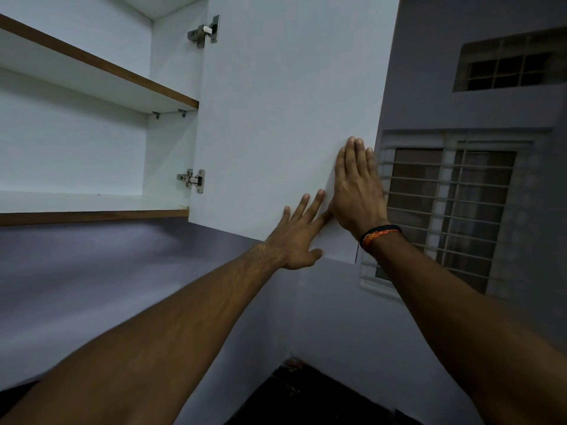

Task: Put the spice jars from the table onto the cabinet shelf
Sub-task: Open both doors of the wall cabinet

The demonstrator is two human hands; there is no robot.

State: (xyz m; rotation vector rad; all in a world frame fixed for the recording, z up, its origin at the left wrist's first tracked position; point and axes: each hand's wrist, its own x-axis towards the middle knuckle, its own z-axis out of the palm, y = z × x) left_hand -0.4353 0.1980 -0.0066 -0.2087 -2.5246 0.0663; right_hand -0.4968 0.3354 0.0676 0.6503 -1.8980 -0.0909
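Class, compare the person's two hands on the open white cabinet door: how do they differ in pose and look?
The left hand lies low on the open white cabinet door, fingers spread; the right hand sits higher by the door's free edge, fingers together. Only the right wrist wears a black-and-orange thread band. Both press flat with straight fingers, holding nothing.

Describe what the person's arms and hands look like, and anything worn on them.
Both forearms are bare, with no sleeves in view. The left hand wears nothing: no rings, watch or glove. The right hand is also bare, but its wrist carries a wristband of black cord with orange and red threads. A thin loose strand hangs down from it. No rings show on the fingers.
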